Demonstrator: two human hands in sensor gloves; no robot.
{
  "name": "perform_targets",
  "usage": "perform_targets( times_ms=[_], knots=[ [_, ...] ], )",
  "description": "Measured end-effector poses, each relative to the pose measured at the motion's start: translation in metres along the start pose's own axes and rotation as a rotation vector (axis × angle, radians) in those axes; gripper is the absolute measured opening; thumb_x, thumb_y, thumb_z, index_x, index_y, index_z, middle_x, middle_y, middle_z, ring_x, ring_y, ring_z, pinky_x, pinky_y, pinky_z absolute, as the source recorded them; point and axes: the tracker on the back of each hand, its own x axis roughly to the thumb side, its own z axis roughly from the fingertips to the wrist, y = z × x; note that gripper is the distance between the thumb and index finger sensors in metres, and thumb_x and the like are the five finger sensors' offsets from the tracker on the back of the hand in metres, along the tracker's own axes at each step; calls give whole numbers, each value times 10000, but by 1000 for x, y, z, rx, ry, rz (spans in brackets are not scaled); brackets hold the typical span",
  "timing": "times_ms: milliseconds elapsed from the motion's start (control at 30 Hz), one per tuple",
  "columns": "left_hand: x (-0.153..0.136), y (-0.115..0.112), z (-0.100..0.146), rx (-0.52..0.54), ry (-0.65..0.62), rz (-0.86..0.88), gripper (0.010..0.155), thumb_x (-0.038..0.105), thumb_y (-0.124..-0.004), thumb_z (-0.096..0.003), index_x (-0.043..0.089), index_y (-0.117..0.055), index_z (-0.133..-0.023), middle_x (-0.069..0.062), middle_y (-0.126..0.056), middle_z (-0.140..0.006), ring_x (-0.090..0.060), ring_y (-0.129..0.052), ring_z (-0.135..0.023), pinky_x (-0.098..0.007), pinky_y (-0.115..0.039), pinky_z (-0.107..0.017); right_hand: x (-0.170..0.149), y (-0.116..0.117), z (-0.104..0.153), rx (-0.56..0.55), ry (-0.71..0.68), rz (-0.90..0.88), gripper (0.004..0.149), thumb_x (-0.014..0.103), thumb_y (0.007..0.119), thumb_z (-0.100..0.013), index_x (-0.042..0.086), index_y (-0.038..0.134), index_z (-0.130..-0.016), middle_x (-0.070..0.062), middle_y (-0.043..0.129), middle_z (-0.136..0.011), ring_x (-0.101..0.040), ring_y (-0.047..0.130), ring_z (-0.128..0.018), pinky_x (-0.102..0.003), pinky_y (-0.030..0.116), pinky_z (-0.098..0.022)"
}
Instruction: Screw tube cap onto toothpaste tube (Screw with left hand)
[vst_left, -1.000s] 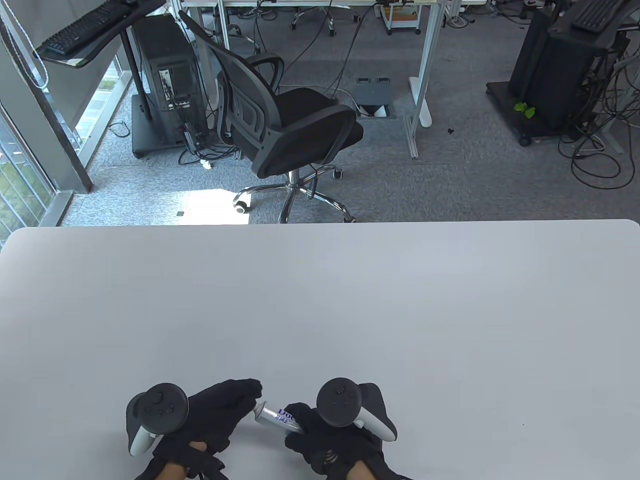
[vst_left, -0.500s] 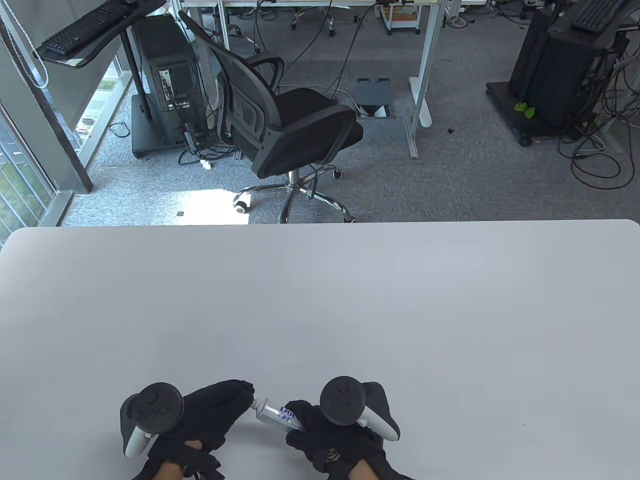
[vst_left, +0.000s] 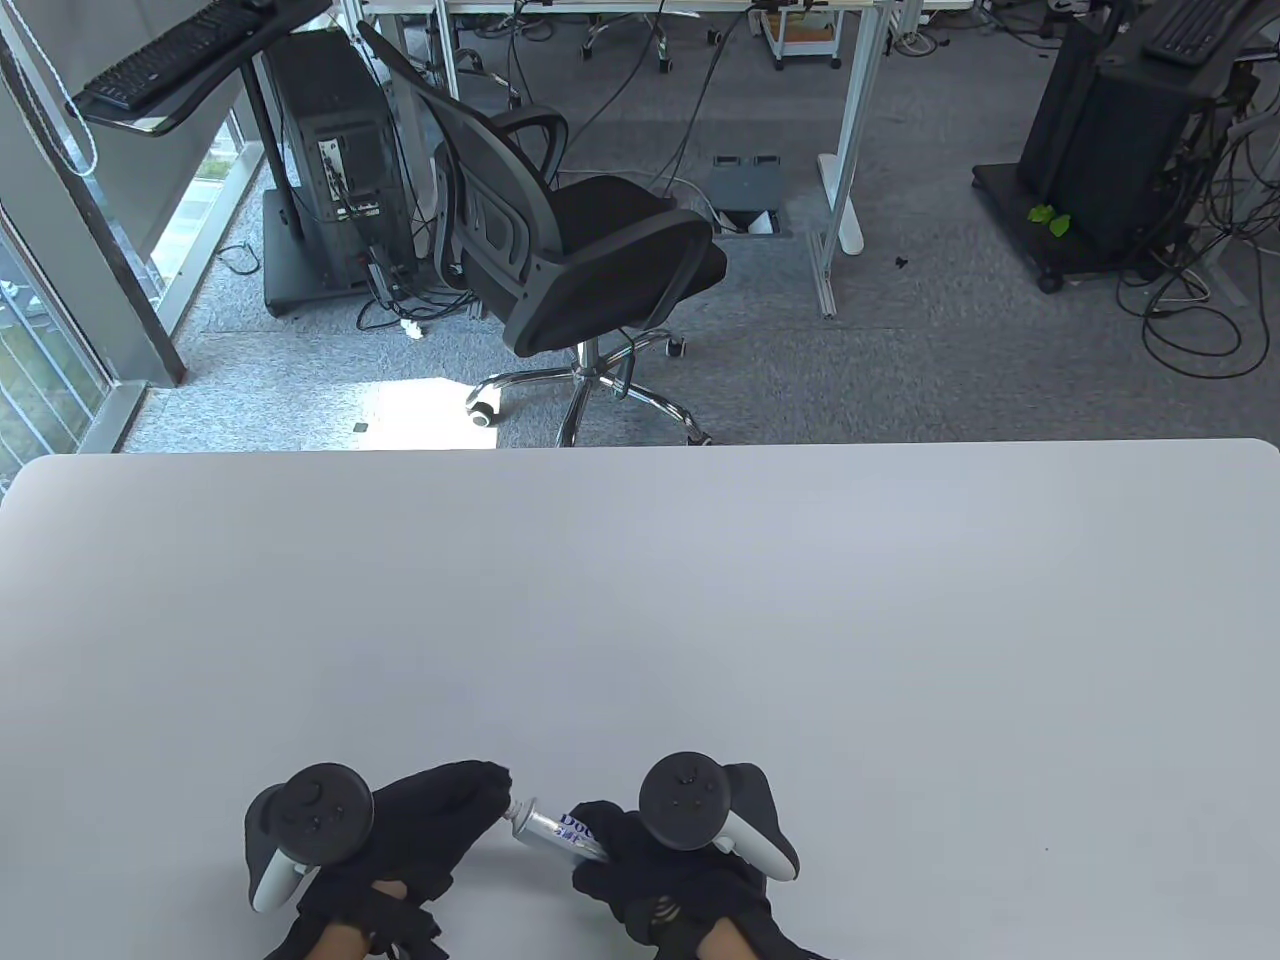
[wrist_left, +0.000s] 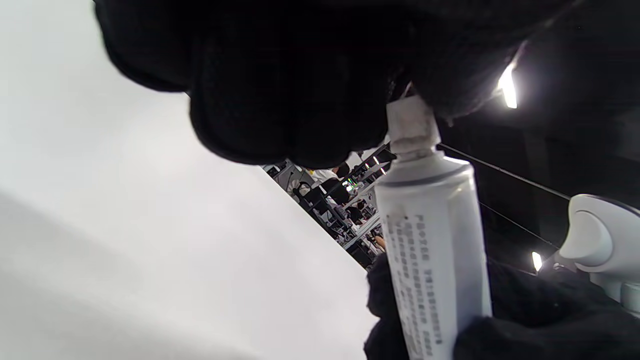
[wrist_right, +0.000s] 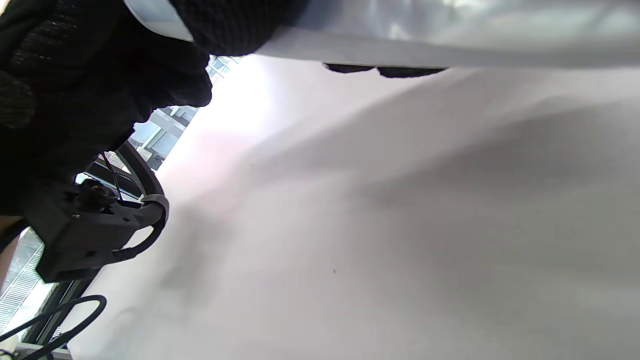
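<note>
Pale grey bench (vst_left: 640, 600). Right hand (vst_left: 680, 860) grips the soft, light toothpaste tube (vst_left: 555, 832) mid-body; left hand (vst_left: 420, 830) pinches the small stiff cap (wrist_left: 411, 122) on its neck.

Blk knit gloves, L hand (vst_left: 420, 835) & R hand (vst_left: 665, 885) (bare wrists).

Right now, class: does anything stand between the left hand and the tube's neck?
Nothing visible does. The left hand already pinches the white cap at the neck of the toothpaste tube, which the right hand grips.
</note>
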Motion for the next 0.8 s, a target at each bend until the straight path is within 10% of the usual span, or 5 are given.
perform_targets(
  times_ms=[667,800],
  knots=[
    [2,1,-4,-102,-51,-53,479,380,-790,-552,229,-777,-1007,-66,-919,-869,-254,-967,-695,-563,-707,-642,0,1,-1,9,16,27,533,256,732,-580,196,497,-1055,-274,612,-978,-550,624,-862,-727,530,-600],
    [-3,2,-1,-74,-6,-35,590,534,-766,-552,209,-743,-1045,-84,-900,-895,-286,-945,-716,-573,-685,-646,1,0,0,8,10,11,534,256,729,-581,194,494,-1057,-276,610,-978,-551,623,-862,-726,530,-600]
  ],
)
